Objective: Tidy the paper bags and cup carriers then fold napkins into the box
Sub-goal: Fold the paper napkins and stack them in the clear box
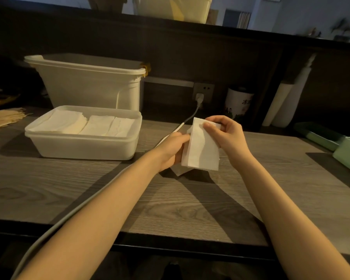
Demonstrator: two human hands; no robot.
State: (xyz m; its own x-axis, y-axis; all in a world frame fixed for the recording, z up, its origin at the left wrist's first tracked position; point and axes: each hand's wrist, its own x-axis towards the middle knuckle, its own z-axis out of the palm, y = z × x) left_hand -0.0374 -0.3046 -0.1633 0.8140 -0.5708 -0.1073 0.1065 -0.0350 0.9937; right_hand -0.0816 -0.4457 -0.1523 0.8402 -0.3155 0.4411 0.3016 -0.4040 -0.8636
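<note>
A white napkin point(200, 148) is held upright above the wooden counter, folded lengthwise. My left hand point(173, 149) grips its left edge, with more white napkin paper showing below that hand. My right hand point(224, 132) pinches its upper right corner between thumb and fingers. To the left stands a shallow translucent plastic box point(83, 145) with folded white napkins point(83, 124) lying in rows inside. Brown paper bags point(3, 118) lie flat at the far left edge.
A tall white plastic bin point(89, 85) stands behind the box. A white cable point(75, 211) runs from a wall socket point(203, 91) across the counter under my left arm. A printed cup point(237, 102), white rolls point(287, 98) and green trays point(348, 150) sit at the right.
</note>
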